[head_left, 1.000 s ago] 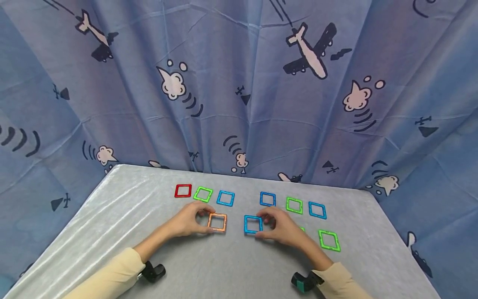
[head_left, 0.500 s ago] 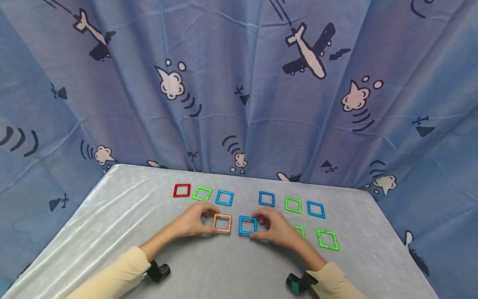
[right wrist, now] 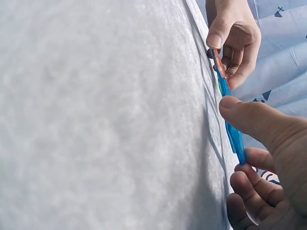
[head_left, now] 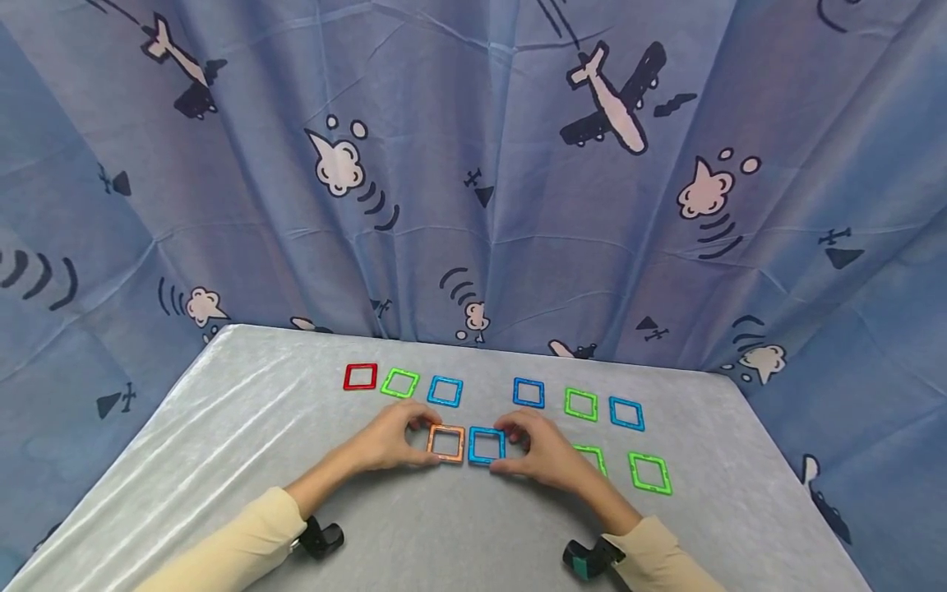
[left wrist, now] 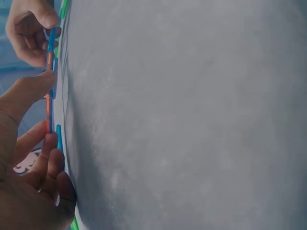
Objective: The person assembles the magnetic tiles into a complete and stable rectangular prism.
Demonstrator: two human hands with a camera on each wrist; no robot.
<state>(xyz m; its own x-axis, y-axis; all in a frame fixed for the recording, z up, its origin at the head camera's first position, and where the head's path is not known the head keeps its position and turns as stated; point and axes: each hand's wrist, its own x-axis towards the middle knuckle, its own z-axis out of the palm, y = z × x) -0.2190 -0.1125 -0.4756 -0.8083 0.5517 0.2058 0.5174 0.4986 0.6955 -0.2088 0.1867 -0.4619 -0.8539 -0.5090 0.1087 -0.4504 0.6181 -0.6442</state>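
Note:
My left hand [head_left: 392,438] pinches an orange square frame tile [head_left: 446,460] between thumb and fingers at its left side. My right hand [head_left: 538,448] pinches a blue square frame tile [head_left: 487,462] at its right side. Side by side over the middle of the table, the two tiles show only a narrow gap in the head view. Seen edge-on in the right wrist view, the blue tile [right wrist: 234,139] lines up with the orange tile [right wrist: 218,62]. Whether their edges touch, I cannot tell.
Behind the left hand lie a red tile [head_left: 360,388], a green tile [head_left: 400,393] and a blue one. Several blue and green tiles, such as the green tile [head_left: 651,490], lie at the right, one partly hidden by the right hand. A patterned curtain [head_left: 488,164] hangs behind the table [head_left: 414,543].
Both hands have come toward each other: the orange tile moved right, the blue tile left. The wide gap between them has narrowed. The other tiles lie where they were.

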